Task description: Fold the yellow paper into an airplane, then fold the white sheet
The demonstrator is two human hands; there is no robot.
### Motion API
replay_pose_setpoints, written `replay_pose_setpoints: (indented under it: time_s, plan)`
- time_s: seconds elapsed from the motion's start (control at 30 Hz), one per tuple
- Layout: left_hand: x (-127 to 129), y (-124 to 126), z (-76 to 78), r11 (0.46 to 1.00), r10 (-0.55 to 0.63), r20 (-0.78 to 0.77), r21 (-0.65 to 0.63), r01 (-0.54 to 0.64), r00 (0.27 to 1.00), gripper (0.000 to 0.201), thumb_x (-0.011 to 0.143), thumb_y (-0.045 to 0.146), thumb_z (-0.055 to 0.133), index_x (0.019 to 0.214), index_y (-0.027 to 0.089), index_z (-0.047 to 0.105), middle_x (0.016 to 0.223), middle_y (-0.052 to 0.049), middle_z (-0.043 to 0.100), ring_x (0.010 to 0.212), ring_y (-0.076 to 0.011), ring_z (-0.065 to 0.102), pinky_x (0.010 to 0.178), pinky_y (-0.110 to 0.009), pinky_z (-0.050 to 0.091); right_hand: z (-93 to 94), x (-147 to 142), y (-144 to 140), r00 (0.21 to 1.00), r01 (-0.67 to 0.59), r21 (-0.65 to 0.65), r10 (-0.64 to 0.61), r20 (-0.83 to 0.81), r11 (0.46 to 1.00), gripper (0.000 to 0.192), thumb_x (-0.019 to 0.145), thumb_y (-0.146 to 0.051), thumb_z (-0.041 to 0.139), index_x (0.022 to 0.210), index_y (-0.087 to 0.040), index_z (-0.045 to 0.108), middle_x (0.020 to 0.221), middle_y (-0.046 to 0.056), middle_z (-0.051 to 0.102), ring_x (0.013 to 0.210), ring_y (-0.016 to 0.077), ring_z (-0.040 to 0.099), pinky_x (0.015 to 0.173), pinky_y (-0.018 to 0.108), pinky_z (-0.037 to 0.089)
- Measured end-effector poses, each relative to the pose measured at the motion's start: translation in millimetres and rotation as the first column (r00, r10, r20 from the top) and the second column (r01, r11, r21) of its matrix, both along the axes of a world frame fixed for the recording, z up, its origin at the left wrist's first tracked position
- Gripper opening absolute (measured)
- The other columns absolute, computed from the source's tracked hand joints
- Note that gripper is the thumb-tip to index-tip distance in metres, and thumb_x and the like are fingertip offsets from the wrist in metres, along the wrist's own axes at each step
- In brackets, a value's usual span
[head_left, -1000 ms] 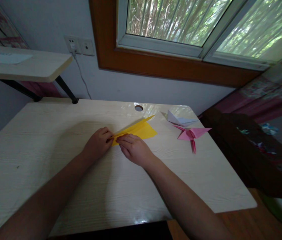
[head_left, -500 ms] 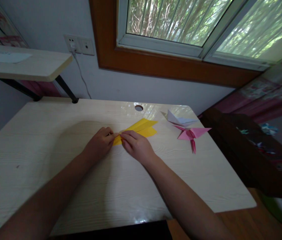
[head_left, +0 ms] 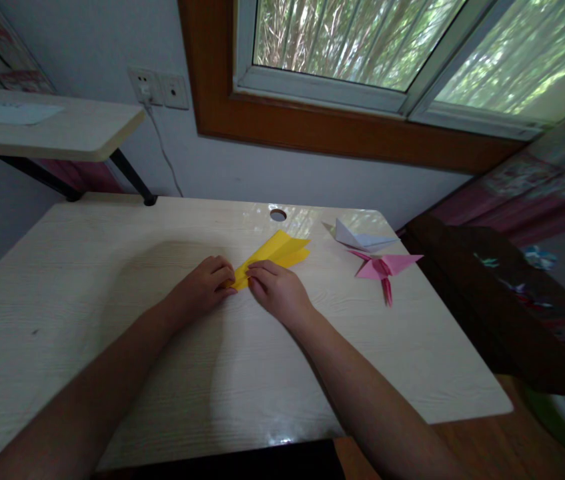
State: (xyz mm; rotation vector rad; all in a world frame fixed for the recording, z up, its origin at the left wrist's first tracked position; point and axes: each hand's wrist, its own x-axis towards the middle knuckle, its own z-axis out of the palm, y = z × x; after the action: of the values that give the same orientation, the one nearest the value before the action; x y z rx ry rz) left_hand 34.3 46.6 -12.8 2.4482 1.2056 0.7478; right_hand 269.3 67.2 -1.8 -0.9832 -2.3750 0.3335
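A folded sheet of yellow paper (head_left: 278,250) lies on the pale wood-grain table, its wide split end pointing to the back right. My left hand (head_left: 213,281) is closed on the paper's narrow near-left end, the fingers curled over it. With the fingertips of my right hand (head_left: 277,285) I pinch the near edge of the paper, just right of the left hand. The creases under my fingers are hidden.
A pink folded-paper bird (head_left: 383,268) and a white folded-paper piece (head_left: 362,239) stand at the table's (head_left: 272,373) right rear. A round cable hole (head_left: 278,215) is behind the yellow paper. A raised shelf (head_left: 57,137) is at the back left.
The yellow paper has turned slightly, its wide end shifting left and looking narrower. My right hand has slid a little to the right, away from the left, whose fingers now curl over the paper's end.
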Motion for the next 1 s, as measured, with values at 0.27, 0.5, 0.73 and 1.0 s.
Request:
replay_pose_setpoints:
  time_s: [0.27, 0.5, 0.73, 1.0]
  plan:
    - [-5, -2, 2.9, 0.995, -0.079, -0.041, -0.072, 0.075, 0.996, 0.023, 0.095, 0.041, 0.063, 0.108, 0.024, 0.071, 0.12, -0.009, 0.063, 0.111, -0.0247, 0.055, 0.099, -0.041, 0.047, -2.7, 3, 4, 0.999, 0.032, -0.012, -0.032, -0.033, 0.999, 0.025, 0.087, -0.008, 0.058, 0.104, -0.018, 0.074, 0.117, 0.01, 0.07, 0.104, 0.0208, 0.068, 0.097, 0.035, 0.056]
    - [7, -5, 4.9, 1.0, -0.013, -0.078, -0.028, 0.011, 0.997, 0.019, 0.099, 0.033, 0.057, 0.1, 0.021, 0.071, 0.113, -0.009, 0.062, 0.105, -0.0238, 0.056, 0.096, -0.04, 0.046, 2.7, 2, 2, 0.993, 0.119, -0.001, -0.119, 0.016, 0.993, 0.017, 0.085, -0.011, 0.057, 0.086, -0.018, 0.072, 0.094, 0.008, 0.068, 0.086, 0.0194, 0.065, 0.08, 0.03, 0.054]
    - [14, -6, -0.2, 0.991, 0.134, -0.147, 0.008, -0.134, 0.98, 0.031, 0.093, 0.038, 0.065, 0.119, 0.02, 0.061, 0.115, -0.009, 0.061, 0.108, -0.0279, 0.054, 0.1, -0.045, 0.044, 5.5, 2, 0, 0.989, 0.11, -0.02, -0.107, 0.098, 0.994, 0.015, 0.086, -0.014, 0.058, 0.086, -0.018, 0.072, 0.09, 0.008, 0.066, 0.084, 0.0194, 0.063, 0.078, 0.03, 0.051]
    - [17, -11, -2.8, 0.952, 0.3, -0.143, -0.018, -0.305, 0.943, 0.03, 0.084, 0.044, 0.073, 0.093, 0.018, 0.06, 0.1, -0.01, 0.06, 0.1, -0.0302, 0.054, 0.092, -0.046, 0.046, 3.4, 1, 0, 0.991, 0.116, -0.035, -0.113, 0.078, 0.993, 0.015, 0.086, -0.013, 0.058, 0.088, -0.018, 0.071, 0.092, 0.007, 0.065, 0.084, 0.0188, 0.063, 0.077, 0.029, 0.051]
